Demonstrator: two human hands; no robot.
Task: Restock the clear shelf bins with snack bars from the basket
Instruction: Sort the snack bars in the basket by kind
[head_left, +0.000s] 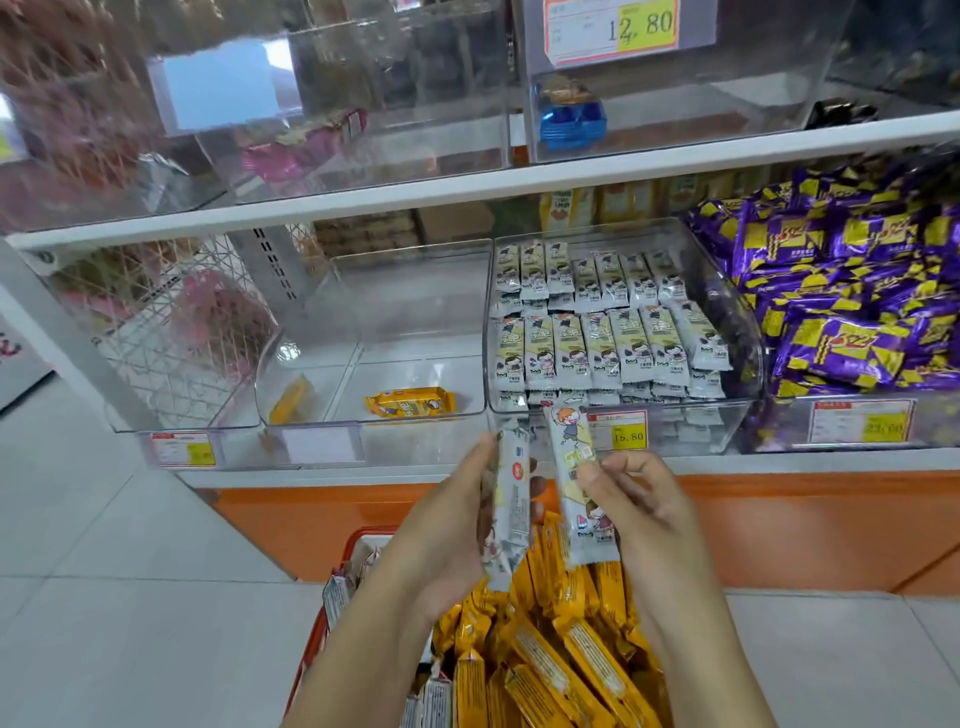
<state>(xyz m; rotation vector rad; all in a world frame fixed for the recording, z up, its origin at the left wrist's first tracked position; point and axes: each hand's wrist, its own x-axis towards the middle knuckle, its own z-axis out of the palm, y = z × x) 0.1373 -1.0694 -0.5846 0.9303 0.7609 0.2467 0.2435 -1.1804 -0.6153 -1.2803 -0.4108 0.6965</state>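
Head view | step: bars lifted, not yet binned | left grip (457, 525) holds white bar (511, 499), right grip (639, 499) pinches second bar (576, 483), both above basket (363, 535) | next: probably lay both into white-bar bin (737, 415), matching rows

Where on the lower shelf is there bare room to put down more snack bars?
The clear bin left of the white-bar bin is almost bare: free floor lies behind and between its two yellow bars. Crowded: the white-bar bin is packed in rows, the purple packets are heaped, and the basket is full.
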